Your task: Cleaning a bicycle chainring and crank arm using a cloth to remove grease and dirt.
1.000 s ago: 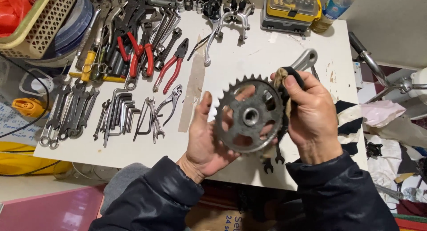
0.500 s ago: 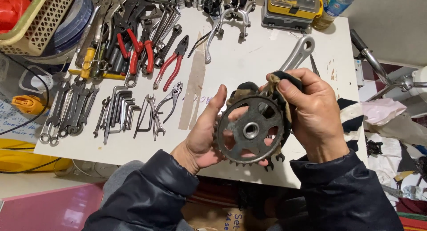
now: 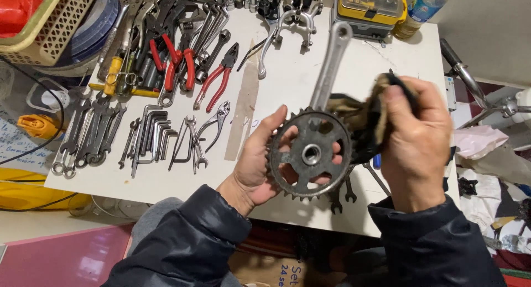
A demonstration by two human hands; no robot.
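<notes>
Over a white worktable (image 3: 287, 82) crowded at its far left with pliers (image 3: 218, 77), wrenches (image 3: 94, 132) and bent hex keys (image 3: 152, 135), a person cleans a bicycle crank (image 3: 310, 151) held near the table's near edge. Its toothed chainring faces up, its silver arm pointing to the far side. The left hand (image 3: 260, 162) cradles the ring from behind, fingers spread and poking through its openings. The right hand (image 3: 417, 140) has fingers pressed together, pinching a dirty rag (image 3: 368, 118) against the ring's right rim. Judged from this grip, a good wipe calls for steady backing from the left palm, the cloth worked tooth by tooth, and fingertips kept clear of the sharp points.
</notes>
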